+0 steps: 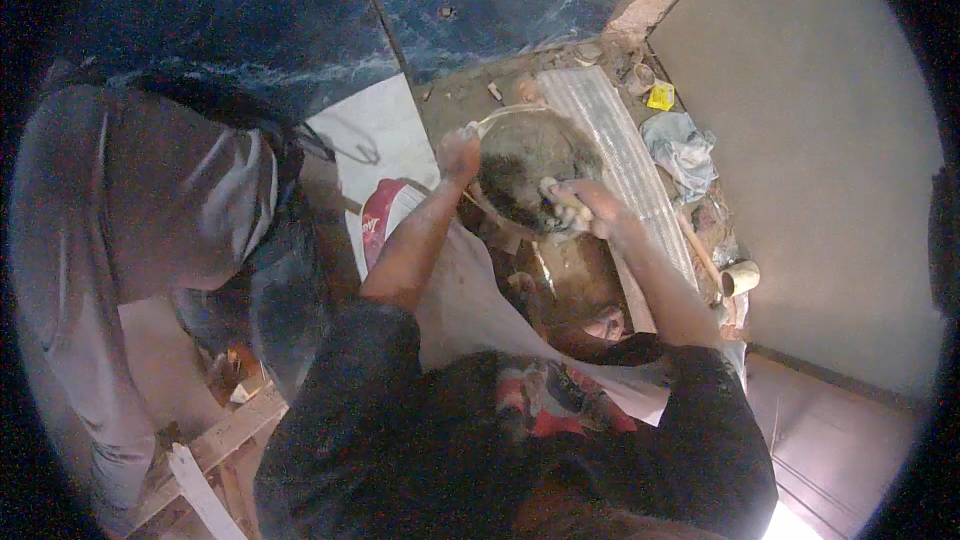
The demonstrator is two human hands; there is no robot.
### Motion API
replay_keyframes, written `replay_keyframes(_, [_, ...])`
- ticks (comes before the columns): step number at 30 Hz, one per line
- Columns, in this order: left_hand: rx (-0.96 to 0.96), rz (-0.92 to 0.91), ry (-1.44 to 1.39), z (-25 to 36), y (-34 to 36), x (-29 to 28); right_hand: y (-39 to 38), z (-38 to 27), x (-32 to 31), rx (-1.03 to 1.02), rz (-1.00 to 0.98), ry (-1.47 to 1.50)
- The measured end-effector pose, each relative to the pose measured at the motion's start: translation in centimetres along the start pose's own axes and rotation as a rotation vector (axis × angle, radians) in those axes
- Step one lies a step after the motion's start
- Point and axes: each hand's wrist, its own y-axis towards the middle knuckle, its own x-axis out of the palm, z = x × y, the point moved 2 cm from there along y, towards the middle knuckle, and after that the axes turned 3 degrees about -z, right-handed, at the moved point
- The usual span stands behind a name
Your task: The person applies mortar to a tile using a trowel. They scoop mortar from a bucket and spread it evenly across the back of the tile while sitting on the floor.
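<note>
Below my chest is a round bucket-like container (540,108), with dark grey, wet-looking matter on its inner side. My left hand (460,156) is closed at its far left rim, on what looks like a thin pale handle or edge. Over the near right part of the opening, my right hand (592,206) is closed around a pale, stubby tool grip (562,198). The working end of this tool does not show clearly against the dark inside.
A ribbed pale panel (625,155) lies along the right side. Beyond it are a crumpled plastic bag (682,152), a yellow packet (661,95), a wooden stick (702,252) and a cup (740,279). A white board (375,135) and another person's grey-clad body (150,190) are at left.
</note>
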Motion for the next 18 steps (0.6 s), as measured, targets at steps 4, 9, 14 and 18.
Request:
replay_keyframes(4, [0.115,0.008,0.005,0.7,-0.7,-0.9,-5.0,-3.8,0.2,-0.217,0.25,-1.127])
replay_keyframes(9, [0.037,0.018,-0.002,1.0,-0.5,-1.6,-8.1,-7.9,1.0,-0.306,0.332,-1.786])
replay_keyframes(14, [0.188,0.146,0.162,1.2,-0.8,-2.6,-4.4,-8.4,3.6,-0.426,0.356,-2.022])
replay_keyframes(18, [0.424,0.188,0.304,3.3,-1.7,-4.2,1.5,-2.7,4.0,-0.463,0.3,-2.028])
